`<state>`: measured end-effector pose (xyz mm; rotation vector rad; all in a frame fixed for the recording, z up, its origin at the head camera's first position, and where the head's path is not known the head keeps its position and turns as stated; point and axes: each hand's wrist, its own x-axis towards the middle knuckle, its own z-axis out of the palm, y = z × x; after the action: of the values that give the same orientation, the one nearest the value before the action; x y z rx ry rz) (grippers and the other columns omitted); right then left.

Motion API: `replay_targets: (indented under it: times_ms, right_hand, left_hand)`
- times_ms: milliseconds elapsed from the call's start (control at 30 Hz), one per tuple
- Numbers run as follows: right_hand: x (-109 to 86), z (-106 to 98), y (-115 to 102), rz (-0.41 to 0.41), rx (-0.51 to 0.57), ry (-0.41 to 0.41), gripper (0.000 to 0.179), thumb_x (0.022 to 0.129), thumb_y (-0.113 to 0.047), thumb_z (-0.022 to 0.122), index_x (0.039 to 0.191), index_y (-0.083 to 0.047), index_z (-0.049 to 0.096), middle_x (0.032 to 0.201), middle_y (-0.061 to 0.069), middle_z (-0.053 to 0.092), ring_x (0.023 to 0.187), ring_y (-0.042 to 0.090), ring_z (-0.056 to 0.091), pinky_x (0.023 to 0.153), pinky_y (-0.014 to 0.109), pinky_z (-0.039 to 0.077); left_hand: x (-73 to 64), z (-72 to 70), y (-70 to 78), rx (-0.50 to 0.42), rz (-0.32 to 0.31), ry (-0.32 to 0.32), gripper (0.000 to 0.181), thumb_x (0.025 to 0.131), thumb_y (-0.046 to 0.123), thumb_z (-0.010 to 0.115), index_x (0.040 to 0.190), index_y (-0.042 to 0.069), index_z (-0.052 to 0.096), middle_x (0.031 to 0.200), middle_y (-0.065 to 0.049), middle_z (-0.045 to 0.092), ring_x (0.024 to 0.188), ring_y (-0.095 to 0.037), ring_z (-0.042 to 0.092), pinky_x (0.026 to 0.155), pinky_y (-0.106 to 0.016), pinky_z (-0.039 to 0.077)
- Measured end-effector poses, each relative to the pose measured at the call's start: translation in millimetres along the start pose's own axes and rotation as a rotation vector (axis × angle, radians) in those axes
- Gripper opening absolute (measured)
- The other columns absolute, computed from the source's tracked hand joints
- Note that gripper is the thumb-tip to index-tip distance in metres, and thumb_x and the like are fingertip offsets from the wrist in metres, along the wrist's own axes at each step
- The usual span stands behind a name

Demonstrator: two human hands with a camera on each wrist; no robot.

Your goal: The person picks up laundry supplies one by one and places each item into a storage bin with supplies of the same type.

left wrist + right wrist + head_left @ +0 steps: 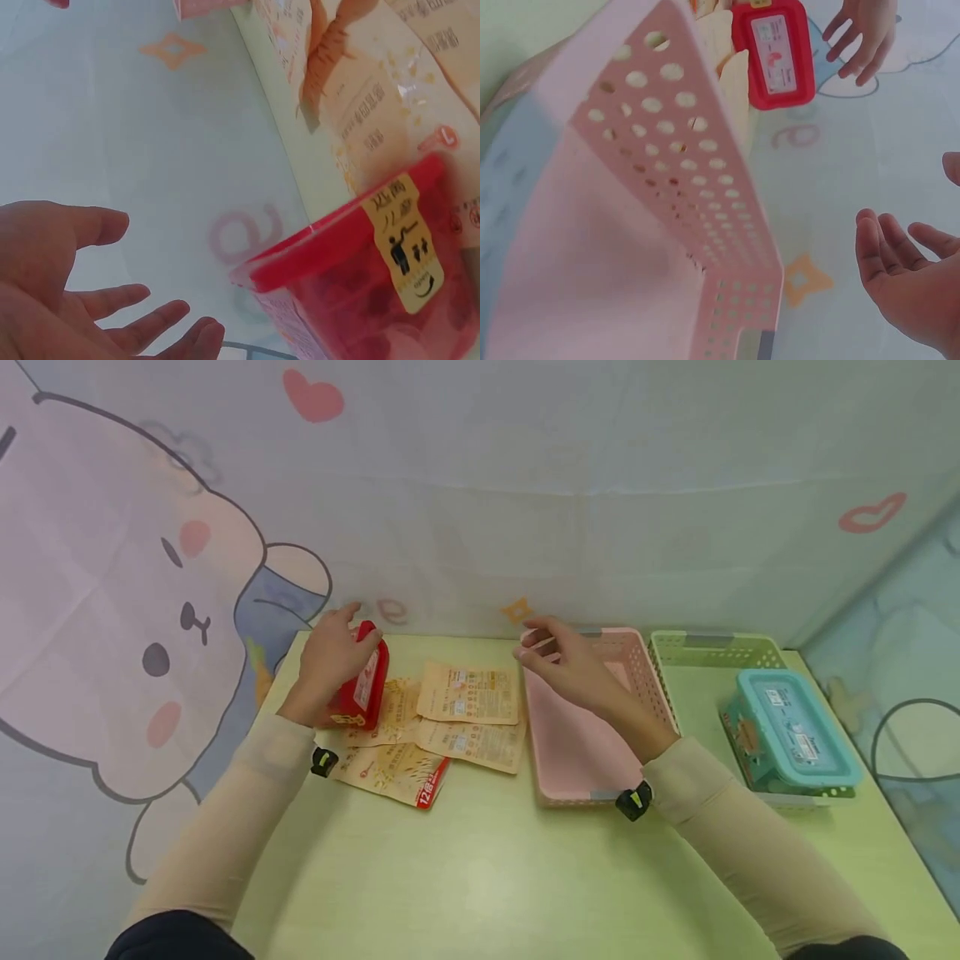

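My left hand (pixel 335 647) hovers over a red plastic tub (pixel 365 681) with a lid and a white label. The left wrist view shows the fingers of that hand (pixel 97 285) spread apart, with a gap between them and the red tub (pixel 375 277). My right hand (pixel 566 662) hangs over the far left part of a pink perforated basket (pixel 585 752); its fingers are loosely bent and hold nothing. Several beige printed pouches (pixel 468 693) lie overlapping between the tub and the basket. The right wrist view shows the pink basket's holed wall (pixel 675 135) beside my right hand (pixel 907 285).
A green basket (pixel 712 652) stands right of the pink one, with a teal lidded box (pixel 798 731) in it. Behind the table (pixel 465 877) hangs a printed cloth (pixel 480 527) with a cartoon bear. A dark cable loop (pixel 877 735) is at the right.
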<state>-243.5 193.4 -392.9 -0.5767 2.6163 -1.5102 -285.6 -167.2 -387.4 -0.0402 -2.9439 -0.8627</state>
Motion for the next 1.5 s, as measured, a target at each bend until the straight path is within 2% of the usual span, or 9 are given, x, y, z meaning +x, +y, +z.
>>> replay_targets:
  times_ms: [167,300,467,633,833,967,1133,1367,1500]
  right_hand:
    - [10.5,12.8,-8.6,-0.005,0.024,0.001,0.064,0.107,-0.044,0.063,0.158,-0.012,0.045,0.135,0.008,0.060,0.120,0.028,0.060,0.095,0.047,0.054]
    - [17.0,22.4,-13.5,-0.017,0.081,0.000,0.060,0.107,-0.039,0.065,0.156,-0.010,0.047,0.134,0.009,0.060,0.117,0.028,0.061,0.092,0.045,0.055]
    - [25.8,34.9,-18.2,-0.006,0.157,0.000,0.060,0.106,-0.038,0.066,0.155,-0.010,0.047,0.134,0.010,0.059,0.116,0.027,0.062,0.093,0.046,0.057]
    - [31.3,47.8,-20.5,0.014,0.211,-0.005,0.059,0.106,-0.039,0.066,0.154,-0.010,0.049,0.133,0.009,0.059,0.116,0.026,0.062,0.093,0.043,0.059]
    - [34.7,64.1,-19.9,0.017,0.261,-0.019,0.054,0.107,-0.036,0.066,0.152,-0.010,0.051,0.133,0.009,0.059,0.116,0.026,0.063,0.091,0.039,0.061]
    - [36.7,74.9,-20.6,0.041,0.300,-0.036,0.053,0.107,-0.035,0.066,0.152,-0.010,0.050,0.132,0.009,0.059,0.115,0.025,0.064,0.089,0.038,0.062]
    - [37.2,83.4,-21.1,0.061,0.343,-0.064,0.055,0.107,-0.033,0.067,0.152,-0.008,0.048,0.132,0.011,0.058,0.115,0.027,0.064,0.091,0.043,0.062]
    - [40.4,92.7,-18.1,0.111,0.357,-0.054,0.052,0.107,-0.028,0.067,0.151,-0.007,0.049,0.131,0.013,0.058,0.114,0.029,0.064,0.089,0.046,0.063]
    - [42.6,100.6,-18.2,0.116,0.359,-0.070,0.050,0.107,-0.024,0.067,0.150,-0.004,0.050,0.131,0.016,0.060,0.115,0.031,0.065,0.090,0.049,0.062]
  left_hand:
    - [4.5,-3.2,-7.8,0.030,-0.060,-0.006,0.069,0.105,0.034,0.057,0.162,0.000,0.037,0.156,-0.029,0.047,0.136,-0.049,0.051,0.109,-0.066,0.045]
    - [6.9,-2.6,-12.6,0.072,-0.101,-0.038,0.069,0.103,0.034,0.059,0.158,-0.003,0.041,0.152,-0.030,0.048,0.129,-0.049,0.055,0.102,-0.066,0.051]
    - [10.5,5.8,-22.2,0.120,-0.128,-0.066,0.066,0.100,0.033,0.064,0.152,-0.004,0.047,0.137,-0.030,0.052,0.114,-0.046,0.058,0.092,-0.063,0.058]
    - [12.7,13.8,-26.7,0.186,-0.144,-0.089,0.062,0.097,0.030,0.070,0.146,-0.004,0.051,0.126,-0.028,0.055,0.111,-0.044,0.059,0.091,-0.062,0.058]
    - [18.7,16.8,-30.9,0.210,-0.135,-0.113,0.057,0.094,0.024,0.073,0.139,-0.005,0.054,0.122,-0.028,0.064,0.105,-0.044,0.066,0.089,-0.060,0.059]
    - [21.4,18.9,-33.3,0.198,-0.130,-0.143,0.060,0.094,0.019,0.073,0.145,-0.003,0.049,0.126,-0.029,0.064,0.106,-0.044,0.066,0.090,-0.060,0.059]
    - [22.0,21.0,-32.1,0.214,-0.115,-0.141,0.059,0.096,0.016,0.069,0.146,-0.002,0.045,0.129,-0.030,0.062,0.108,-0.045,0.065,0.094,-0.062,0.057]
    - [23.8,12.0,-27.6,0.217,-0.092,-0.121,0.051,0.096,0.015,0.067,0.138,-0.006,0.048,0.122,-0.030,0.063,0.105,-0.044,0.064,0.091,-0.061,0.058]
    - [19.3,5.4,-21.4,0.196,-0.088,-0.137,0.049,0.093,0.014,0.068,0.133,-0.007,0.050,0.119,-0.029,0.063,0.102,-0.043,0.065,0.088,-0.058,0.060]
